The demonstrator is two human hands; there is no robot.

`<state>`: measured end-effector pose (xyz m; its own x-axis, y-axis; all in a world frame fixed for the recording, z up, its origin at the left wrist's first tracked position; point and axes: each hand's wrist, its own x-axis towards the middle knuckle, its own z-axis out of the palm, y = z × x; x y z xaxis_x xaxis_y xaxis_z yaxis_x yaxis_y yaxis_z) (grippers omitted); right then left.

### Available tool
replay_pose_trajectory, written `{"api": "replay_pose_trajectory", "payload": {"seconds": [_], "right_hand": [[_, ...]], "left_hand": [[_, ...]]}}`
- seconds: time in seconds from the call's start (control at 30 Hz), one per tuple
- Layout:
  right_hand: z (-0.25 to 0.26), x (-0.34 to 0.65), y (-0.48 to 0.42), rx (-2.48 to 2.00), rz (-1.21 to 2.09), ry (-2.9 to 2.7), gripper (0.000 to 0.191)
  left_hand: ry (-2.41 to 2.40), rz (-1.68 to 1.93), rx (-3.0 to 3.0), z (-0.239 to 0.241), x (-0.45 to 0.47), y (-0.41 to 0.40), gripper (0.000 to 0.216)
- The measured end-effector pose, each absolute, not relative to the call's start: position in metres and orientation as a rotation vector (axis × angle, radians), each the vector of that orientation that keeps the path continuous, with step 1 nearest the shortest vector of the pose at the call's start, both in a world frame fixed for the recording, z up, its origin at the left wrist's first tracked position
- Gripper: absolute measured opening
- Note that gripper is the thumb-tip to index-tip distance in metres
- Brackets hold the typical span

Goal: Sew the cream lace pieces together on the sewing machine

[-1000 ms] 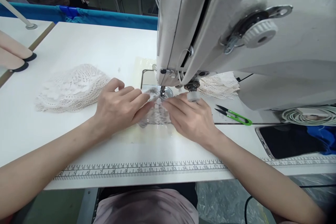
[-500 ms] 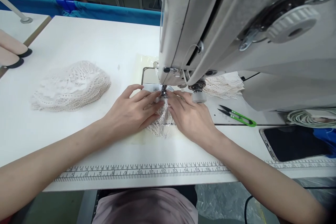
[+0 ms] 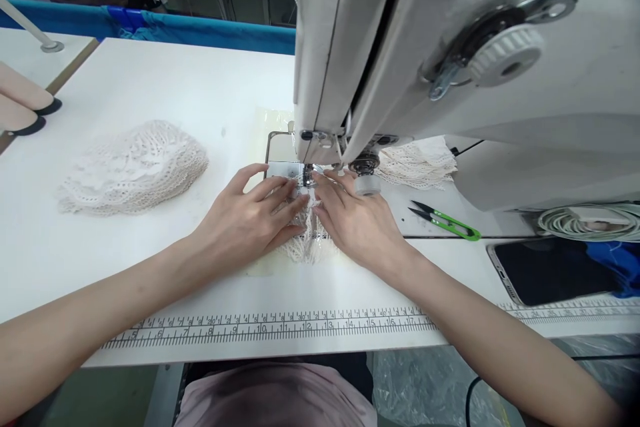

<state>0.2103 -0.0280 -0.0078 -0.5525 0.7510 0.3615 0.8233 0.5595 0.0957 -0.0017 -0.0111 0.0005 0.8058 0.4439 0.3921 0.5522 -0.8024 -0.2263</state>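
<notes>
A piece of cream lace (image 3: 302, 250) lies on the bed of a sewing machine (image 3: 425, 80), beneath its presser foot (image 3: 308, 175). My left hand (image 3: 253, 217) presses flat on the lace from the left, fingers stretched toward the foot. From the right, my right hand (image 3: 357, 220) rests its extended fingers on the same lace, close beside the foot. Both hands cover much of the piece. The needle tip and stitches are too small to make out.
A pile of cream lace (image 3: 135, 167) lies at left, and more lace (image 3: 417, 161) sits behind the machine head. Green thread snips (image 3: 447, 221), a phone (image 3: 553, 271) and a coiled cord (image 3: 590, 221) lie at right. A printed ruler (image 3: 280, 327) runs along the front edge.
The camera view has shifted slightly, moving the machine head left in the picture. My fingers have drawn back a little from the presser foot; both hands stay on the lace.
</notes>
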Motion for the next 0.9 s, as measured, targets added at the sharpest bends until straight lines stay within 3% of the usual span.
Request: {"api": "replay_pose_trajectory", "payload": {"seconds": [0.6,0.8,0.9], "right_hand": [[-0.008,0.214,-0.026,-1.254,-0.364,-2.530,0.025],[-0.002,0.219,-0.033,-0.960,-0.273,-2.476,0.014],[0.000,0.222,-0.033,-0.878,-0.132,-2.485,0.025]], "left_hand": [[-0.771,-0.546,-2.639,-0.002,-0.003,-0.004,0.029],[-0.402,-0.616,-2.799,0.002,-0.011,-0.008,0.036],[-0.353,-0.593,-2.791,0.002,-0.010,-0.009,0.018]]}}
